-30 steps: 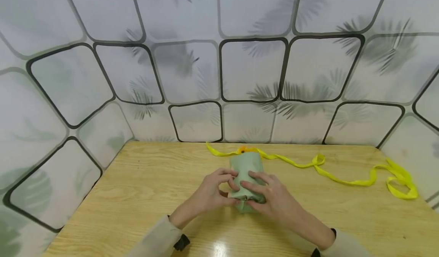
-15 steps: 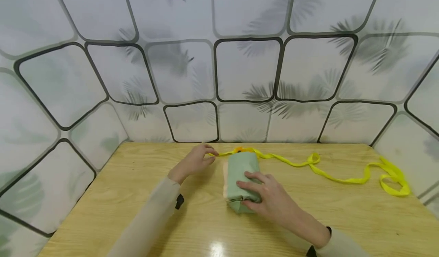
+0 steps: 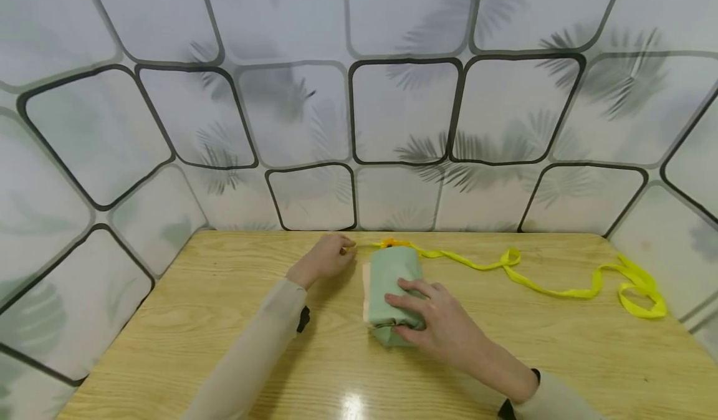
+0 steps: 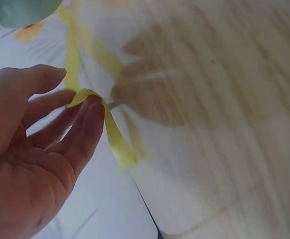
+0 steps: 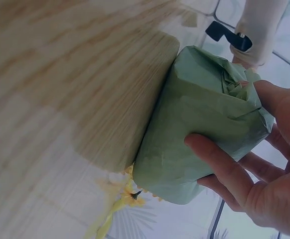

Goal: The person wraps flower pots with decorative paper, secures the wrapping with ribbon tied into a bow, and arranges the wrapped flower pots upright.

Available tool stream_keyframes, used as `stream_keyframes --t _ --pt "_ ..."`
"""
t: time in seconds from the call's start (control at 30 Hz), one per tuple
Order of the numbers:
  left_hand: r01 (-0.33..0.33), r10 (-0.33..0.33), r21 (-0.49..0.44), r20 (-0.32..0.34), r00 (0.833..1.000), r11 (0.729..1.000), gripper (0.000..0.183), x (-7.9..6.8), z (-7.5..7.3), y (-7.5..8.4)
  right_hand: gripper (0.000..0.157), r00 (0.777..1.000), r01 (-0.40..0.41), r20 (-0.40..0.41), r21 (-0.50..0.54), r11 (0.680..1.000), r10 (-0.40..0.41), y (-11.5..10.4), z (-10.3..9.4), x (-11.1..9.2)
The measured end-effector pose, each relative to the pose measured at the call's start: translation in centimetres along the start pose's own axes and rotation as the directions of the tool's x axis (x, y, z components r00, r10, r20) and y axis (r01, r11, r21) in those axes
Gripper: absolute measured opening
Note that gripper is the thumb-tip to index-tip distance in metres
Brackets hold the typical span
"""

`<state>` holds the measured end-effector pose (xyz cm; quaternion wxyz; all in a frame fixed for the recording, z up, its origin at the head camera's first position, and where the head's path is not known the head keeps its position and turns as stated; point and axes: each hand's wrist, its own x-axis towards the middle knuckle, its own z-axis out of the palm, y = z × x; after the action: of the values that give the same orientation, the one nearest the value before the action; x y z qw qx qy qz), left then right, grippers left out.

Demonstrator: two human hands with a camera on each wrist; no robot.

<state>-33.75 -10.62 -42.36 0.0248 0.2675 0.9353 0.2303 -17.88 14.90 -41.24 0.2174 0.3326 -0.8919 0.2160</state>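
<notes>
A parcel (image 3: 394, 283) wrapped in pale green paper lies on the table, with a pale paper edge showing along its left side. My right hand (image 3: 443, 323) grips its near right part, the thumb at the folded end and the fingers spread over the paper (image 5: 205, 119). Farther back on the left, my left hand (image 3: 328, 258) holds one end of a yellow ribbon (image 3: 465, 260). In the left wrist view the ribbon (image 4: 116, 139) runs over the curled fingers, its loose tip hanging down. An orange flower (image 5: 133, 196) sits on the ribbon at the parcel's far end.
The wooden table (image 3: 224, 320) ends at a patterned wall covering (image 3: 404, 108) at the back. The ribbon stretches right along the far part of the table, with loops near the right edge.
My left hand has left the parcel, reached back and left, and taken the ribbon's left end. My right hand has stayed on the parcel.
</notes>
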Motion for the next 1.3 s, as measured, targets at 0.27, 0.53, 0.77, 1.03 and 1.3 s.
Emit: stream_keyframes --t 0.27,0.53,0.77,1.03,1.3 --pt "0.202 -0.22 -0.23 -0.053 0.974 0.952 0.047 -1.1 -1.1 -0.8 0.05 1.0 -0.012 0.015 -0.004 1.0 0.012 -0.1 -0.2 0.1" --pt "0.268 -0.309 -0.345 -0.068 0.949 0.899 0.049 -3.2 -2.3 -2.2 0.049 1.0 -0.007 0.015 -0.008 1.0 0.007 -0.1 -0.2 0.3" --pt "0.264 -0.309 -0.39 -0.058 0.949 0.882 0.048 -5.4 -3.3 -3.2 0.049 1.0 -0.02 0.02 -0.011 1.0 0.02 -0.2 -0.2 0.3" --pt "0.283 -0.329 -0.414 -0.041 0.943 0.865 0.05 -7.5 -4.0 -3.8 0.049 1.0 -0.026 0.012 -0.012 1.0 0.026 -0.2 -0.1 0.0" --pt "0.314 -0.369 -0.415 -0.057 0.928 0.854 0.052 -9.4 -5.0 -4.9 0.05 0.999 -0.039 0.012 -0.009 0.999 0.039 -0.3 -0.1 -0.2"
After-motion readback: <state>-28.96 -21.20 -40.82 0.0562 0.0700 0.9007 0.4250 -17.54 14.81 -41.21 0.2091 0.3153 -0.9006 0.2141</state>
